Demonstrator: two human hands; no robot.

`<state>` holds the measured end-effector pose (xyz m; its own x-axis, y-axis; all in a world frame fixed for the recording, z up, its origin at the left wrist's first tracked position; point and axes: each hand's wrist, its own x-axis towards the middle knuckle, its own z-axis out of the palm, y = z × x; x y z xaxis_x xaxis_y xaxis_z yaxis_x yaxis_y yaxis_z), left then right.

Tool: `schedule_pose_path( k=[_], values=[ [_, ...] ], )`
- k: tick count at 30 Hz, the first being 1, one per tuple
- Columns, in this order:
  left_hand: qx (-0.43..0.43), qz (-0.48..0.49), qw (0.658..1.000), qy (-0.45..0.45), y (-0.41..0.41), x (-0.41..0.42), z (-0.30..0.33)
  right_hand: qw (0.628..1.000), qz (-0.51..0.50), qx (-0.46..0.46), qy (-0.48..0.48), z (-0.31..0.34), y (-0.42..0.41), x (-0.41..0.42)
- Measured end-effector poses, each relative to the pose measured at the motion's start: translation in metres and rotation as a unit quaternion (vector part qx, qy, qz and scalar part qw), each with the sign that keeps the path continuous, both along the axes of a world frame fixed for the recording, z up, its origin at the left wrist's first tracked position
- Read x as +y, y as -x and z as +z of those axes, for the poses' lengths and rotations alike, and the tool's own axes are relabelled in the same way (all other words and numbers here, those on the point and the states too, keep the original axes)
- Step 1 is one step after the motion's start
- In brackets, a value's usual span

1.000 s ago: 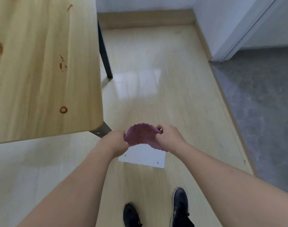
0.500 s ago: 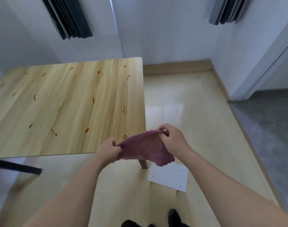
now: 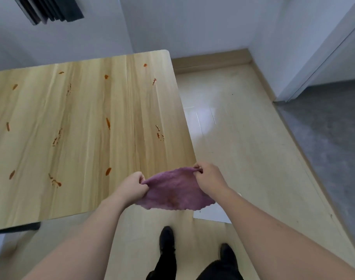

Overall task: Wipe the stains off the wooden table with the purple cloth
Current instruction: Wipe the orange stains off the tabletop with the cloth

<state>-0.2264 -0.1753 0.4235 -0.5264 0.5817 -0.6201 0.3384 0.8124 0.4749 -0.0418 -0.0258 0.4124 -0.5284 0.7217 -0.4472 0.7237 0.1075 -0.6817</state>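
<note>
The purple cloth [image 3: 173, 189] hangs stretched between both hands over the near right corner of the wooden table [image 3: 81, 122]. My left hand [image 3: 132, 185] pinches its left edge and my right hand [image 3: 210, 177] pinches its upper right edge. Orange-red stains are scattered across the tabletop, such as a streak [image 3: 108, 123] in the middle, a blot [image 3: 108, 171] near my left hand and smears [image 3: 160, 134] by the right edge. The cloth shows a faint orange mark in its lower middle.
The table's right edge runs beside a glossy light floor [image 3: 233, 128]. A white sheet [image 3: 213, 216] lies on the floor under the cloth. Grey carpet [image 3: 330, 138] begins at the right past a white door frame. My dark shoes [image 3: 167, 239] stand below.
The view has swung left and up, bringing more of the stained tabletop into sight. Both hands have carried the cloth up over the table's near right corner and spread it wider.
</note>
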Motion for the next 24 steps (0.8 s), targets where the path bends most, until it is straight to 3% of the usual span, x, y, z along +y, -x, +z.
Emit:
schedule_pose_path(
  k=[2, 5, 7, 13, 19, 24],
  values=[
    [0.013, -0.005, 1.000, -0.012, 0.014, 0.017, -0.012, 0.999, -0.017, -0.020, -0.035, -0.006, 0.015, 0.010],
    [0.057, -0.012, 0.998, -0.021, 0.030, 0.036, -0.037, 0.975, 0.001, -0.156, -0.157, -0.022, 0.042, 0.010],
    [0.101, -0.020, 0.994, -0.028, 0.033, 0.036, -0.046, 0.963, 0.010, -0.185, -0.196, -0.031, 0.054, -0.006],
    [0.184, -0.067, 0.981, -0.015, 0.057, 0.029, -0.071, 0.962, 0.010, -0.247, -0.111, -0.079, 0.087, -0.055],
    [0.240, -0.040, 0.970, -0.026, 0.090, 0.062, -0.085, 0.951, -0.062, -0.271, -0.136, -0.107, 0.116, -0.061],
    [0.280, 0.007, 0.959, -0.041, 0.127, 0.088, -0.097, 0.942, -0.013, -0.233, -0.243, -0.124, 0.127, -0.041]
  ],
)
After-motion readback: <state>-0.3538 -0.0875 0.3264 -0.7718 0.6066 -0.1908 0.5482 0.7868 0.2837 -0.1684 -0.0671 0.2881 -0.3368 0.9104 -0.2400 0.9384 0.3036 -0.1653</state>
